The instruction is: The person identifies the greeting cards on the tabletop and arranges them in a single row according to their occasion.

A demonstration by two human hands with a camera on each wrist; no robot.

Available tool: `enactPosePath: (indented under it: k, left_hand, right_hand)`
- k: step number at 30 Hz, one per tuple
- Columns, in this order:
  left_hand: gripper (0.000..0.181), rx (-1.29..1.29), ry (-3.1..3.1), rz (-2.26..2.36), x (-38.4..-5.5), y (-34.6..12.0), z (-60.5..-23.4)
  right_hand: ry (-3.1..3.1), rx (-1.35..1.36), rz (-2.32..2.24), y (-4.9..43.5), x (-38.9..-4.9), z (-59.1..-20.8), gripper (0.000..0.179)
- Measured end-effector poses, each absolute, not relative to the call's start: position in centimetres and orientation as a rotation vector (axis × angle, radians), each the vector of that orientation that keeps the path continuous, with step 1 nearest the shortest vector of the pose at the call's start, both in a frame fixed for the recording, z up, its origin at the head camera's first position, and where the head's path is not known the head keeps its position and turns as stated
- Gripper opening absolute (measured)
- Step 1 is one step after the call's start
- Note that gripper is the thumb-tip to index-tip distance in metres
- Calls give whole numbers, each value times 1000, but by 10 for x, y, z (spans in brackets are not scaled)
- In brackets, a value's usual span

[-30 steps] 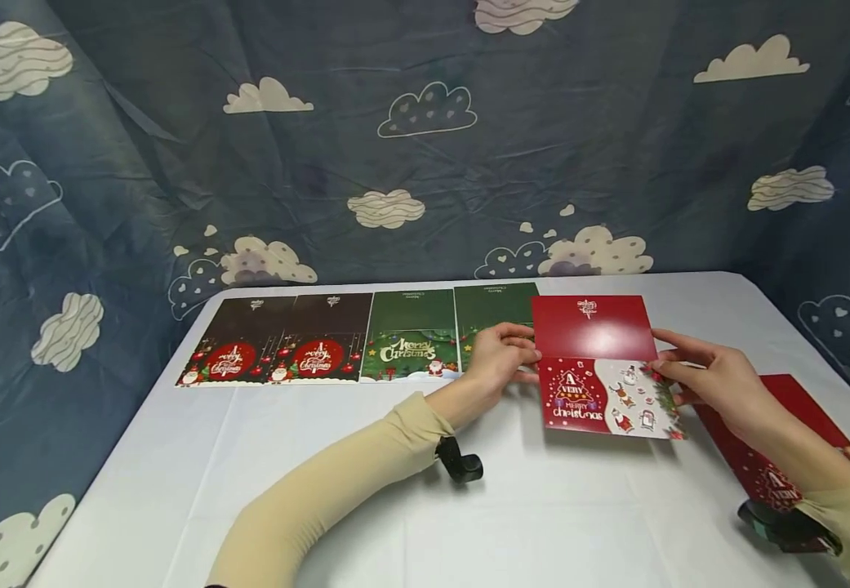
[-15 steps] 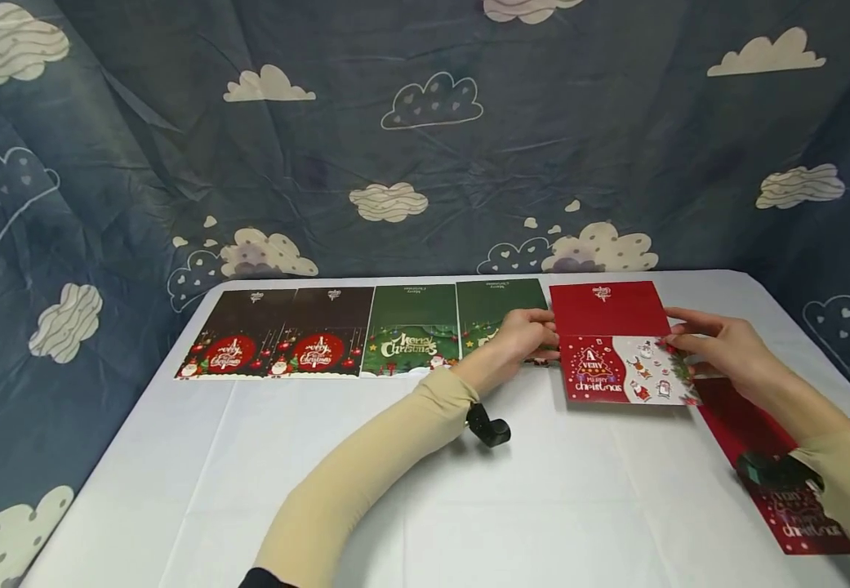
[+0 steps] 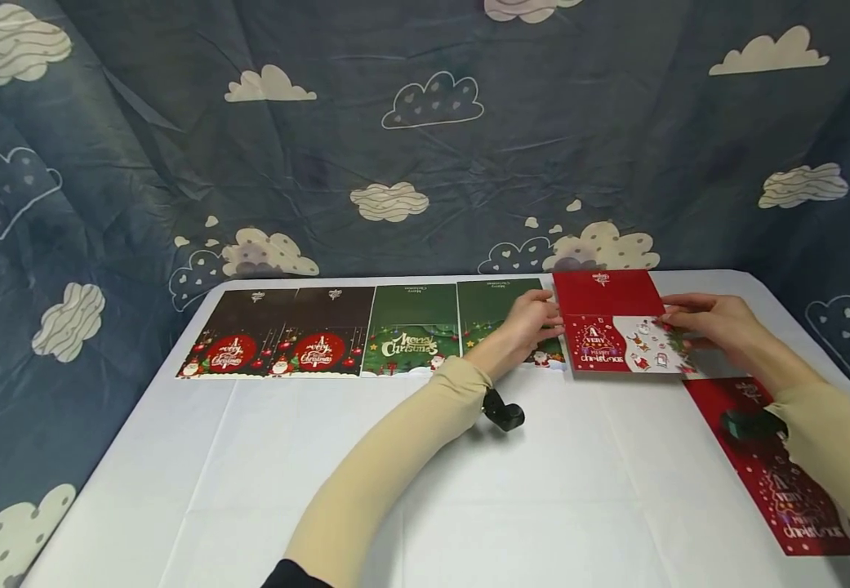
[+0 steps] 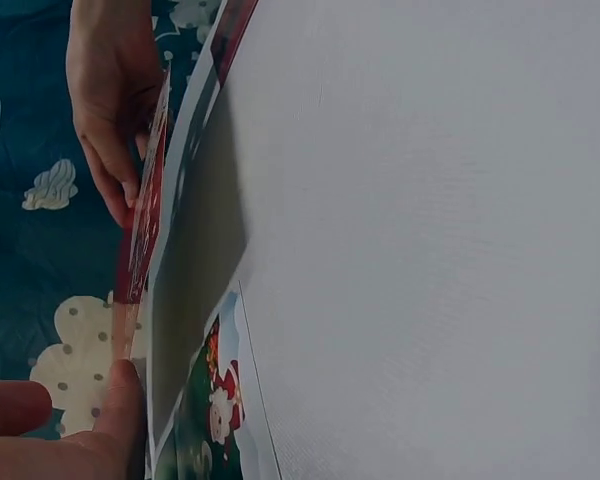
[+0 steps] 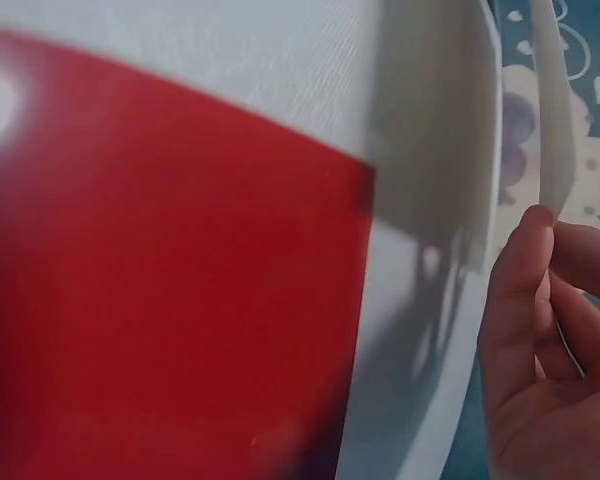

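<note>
Both hands hold a red and white Christmas card [image 3: 601,343], opened out, just over the back right of the table. My left hand [image 3: 526,328] pinches its left edge, and my right hand [image 3: 718,322] grips the right one. In the right wrist view, thumb and fingers of the right hand [image 5: 545,340] pinch the card, seen edge-on as a pale strip [image 5: 555,110]. The left wrist view shows the card [image 4: 140,235] tilted, its shadow falling on the cloth. Left of it lies a green card [image 3: 494,302], partly covered by the left hand.
A second red card [image 3: 770,478] lies slanted at the right, under the right forearm. Two dark cards [image 3: 322,343] and another green card [image 3: 413,306] complete the row along the back of the white table [image 3: 307,457]. A cloud-patterned curtain [image 3: 322,163] hangs behind.
Both hands have carried the red card toward the back of the table and slightly right, lowering it beside the green card. More of the second red card shows now.
</note>
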State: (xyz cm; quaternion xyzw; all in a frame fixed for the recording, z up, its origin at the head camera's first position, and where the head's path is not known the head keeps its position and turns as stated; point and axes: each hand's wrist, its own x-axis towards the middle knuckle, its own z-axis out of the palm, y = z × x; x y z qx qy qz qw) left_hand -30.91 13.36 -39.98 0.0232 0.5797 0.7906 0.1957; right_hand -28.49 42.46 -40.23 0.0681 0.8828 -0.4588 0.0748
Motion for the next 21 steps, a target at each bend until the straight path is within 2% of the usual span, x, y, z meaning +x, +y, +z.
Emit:
enactPosePath:
  k: [9, 15, 21]
  left_hand:
    - [49, 21, 1574, 2238, -317, 132, -406]
    - [47, 8, 1532, 2243, -317, 130, -407]
    - [45, 27, 1536, 2215, -316, 126, -410]
  right_hand:
    - [2713, 194, -1249, 419, -302, -405, 64]
    - [2722, 157, -1203, 417, -313, -408, 55]
    - [2689, 184, -1228, 416, -316, -412, 53]
